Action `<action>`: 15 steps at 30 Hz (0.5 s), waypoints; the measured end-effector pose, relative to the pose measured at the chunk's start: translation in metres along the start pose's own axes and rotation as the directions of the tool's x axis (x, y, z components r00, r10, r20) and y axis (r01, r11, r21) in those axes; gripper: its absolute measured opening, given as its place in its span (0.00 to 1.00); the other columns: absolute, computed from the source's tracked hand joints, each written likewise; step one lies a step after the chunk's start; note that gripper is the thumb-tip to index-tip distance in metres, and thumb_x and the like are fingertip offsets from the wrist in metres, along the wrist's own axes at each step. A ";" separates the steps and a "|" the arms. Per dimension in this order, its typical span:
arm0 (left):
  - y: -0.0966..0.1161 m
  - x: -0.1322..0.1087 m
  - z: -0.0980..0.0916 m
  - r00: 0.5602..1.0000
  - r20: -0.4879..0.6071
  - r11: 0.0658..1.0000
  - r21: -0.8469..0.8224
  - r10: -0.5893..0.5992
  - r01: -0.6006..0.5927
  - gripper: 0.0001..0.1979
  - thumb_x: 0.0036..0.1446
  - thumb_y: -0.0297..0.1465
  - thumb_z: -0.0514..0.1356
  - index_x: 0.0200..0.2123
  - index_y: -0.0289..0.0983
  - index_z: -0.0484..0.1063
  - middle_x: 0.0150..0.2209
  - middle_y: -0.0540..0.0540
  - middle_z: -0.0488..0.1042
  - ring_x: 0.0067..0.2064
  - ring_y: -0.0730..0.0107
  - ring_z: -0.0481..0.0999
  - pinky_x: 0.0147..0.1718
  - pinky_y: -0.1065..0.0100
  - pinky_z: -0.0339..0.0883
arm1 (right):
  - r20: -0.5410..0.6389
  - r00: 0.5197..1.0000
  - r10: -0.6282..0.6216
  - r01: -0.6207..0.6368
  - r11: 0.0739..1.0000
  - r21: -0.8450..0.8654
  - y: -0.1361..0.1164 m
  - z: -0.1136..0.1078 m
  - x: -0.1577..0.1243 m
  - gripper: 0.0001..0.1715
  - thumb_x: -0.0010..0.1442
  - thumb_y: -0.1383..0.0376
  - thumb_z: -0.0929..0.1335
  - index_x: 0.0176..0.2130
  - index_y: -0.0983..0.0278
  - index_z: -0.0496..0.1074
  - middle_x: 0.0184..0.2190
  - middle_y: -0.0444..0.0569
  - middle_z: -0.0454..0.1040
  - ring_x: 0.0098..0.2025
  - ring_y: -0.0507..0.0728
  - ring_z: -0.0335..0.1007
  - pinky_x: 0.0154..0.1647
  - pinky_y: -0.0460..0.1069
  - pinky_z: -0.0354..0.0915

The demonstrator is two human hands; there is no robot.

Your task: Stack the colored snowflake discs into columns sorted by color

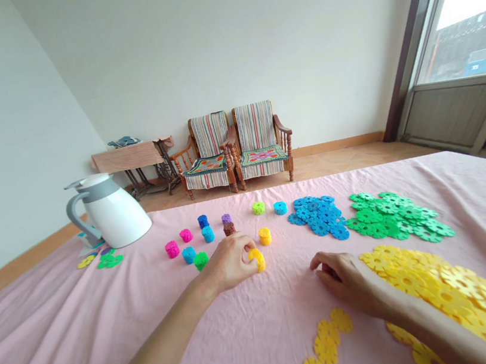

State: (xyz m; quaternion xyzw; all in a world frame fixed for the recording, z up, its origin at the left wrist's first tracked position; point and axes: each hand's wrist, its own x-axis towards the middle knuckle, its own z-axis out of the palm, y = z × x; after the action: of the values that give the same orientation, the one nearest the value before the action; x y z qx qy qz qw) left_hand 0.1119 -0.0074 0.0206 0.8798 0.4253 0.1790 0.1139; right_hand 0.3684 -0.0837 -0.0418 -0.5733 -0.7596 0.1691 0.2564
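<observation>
My left hand (231, 263) is closed on a short stack of yellow flower-shaped discs (257, 260), pinching it between thumb and fingers over the cloth. Just beyond it stands another yellow stack (264, 237). A green stack (200, 261) and a brown stack (229, 229) are close to this hand, the brown one partly hidden by it. My right hand (346, 276) rests low over the cloth, fingers loosely curled, with a gap between thumb and forefinger and nothing visible in them. It is beside the large pile of yellow discs (448, 292); several loose yellow discs (326, 345) lie nearer me.
Piles of blue discs (317, 215) and green discs (397, 216) lie at the right back of the pink-clothed table (257, 348). More coloured stacks, including a light green one (258, 208), stand mid-table. A white jug (116, 212) stands left, near several loose discs (110, 259).
</observation>
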 end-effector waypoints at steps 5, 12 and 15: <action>0.000 -0.001 -0.001 1.000 0.000 1.000 -0.015 0.005 -0.005 0.09 0.44 0.25 0.58 0.32 0.36 0.73 0.30 0.50 0.71 0.31 0.70 0.71 0.32 0.70 0.62 | -0.003 1.000 -0.003 0.003 1.000 -0.002 -0.002 -0.001 -0.001 0.14 0.56 0.68 0.58 0.37 0.63 0.70 0.24 0.44 0.72 0.26 0.53 0.67 0.29 0.46 0.56; 0.030 -0.022 -0.007 1.000 -0.010 0.992 -0.123 -0.005 0.004 0.06 0.51 0.25 0.57 0.33 0.36 0.73 0.32 0.50 0.71 0.29 0.74 0.69 0.31 0.71 0.62 | -0.003 1.000 -0.007 0.007 1.000 -0.006 0.000 0.000 0.000 0.14 0.56 0.68 0.59 0.37 0.62 0.70 0.24 0.44 0.72 0.27 0.53 0.67 0.30 0.46 0.56; 0.055 -0.041 -0.003 0.968 0.216 0.973 -0.217 0.126 -0.078 0.05 0.49 0.26 0.62 0.32 0.37 0.73 0.31 0.51 0.70 0.29 0.75 0.69 0.32 0.72 0.62 | -0.001 1.000 -0.018 0.018 1.000 -0.010 0.002 0.000 0.000 0.14 0.56 0.68 0.59 0.38 0.63 0.70 0.23 0.43 0.71 0.26 0.53 0.66 0.29 0.46 0.56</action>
State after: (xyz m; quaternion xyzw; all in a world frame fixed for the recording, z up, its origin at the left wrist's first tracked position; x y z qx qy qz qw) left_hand 0.1265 -0.0732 0.0342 0.8987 0.3425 0.1258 0.2433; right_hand 0.3701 -0.0831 -0.0428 -0.5677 -0.7655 0.1628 0.2554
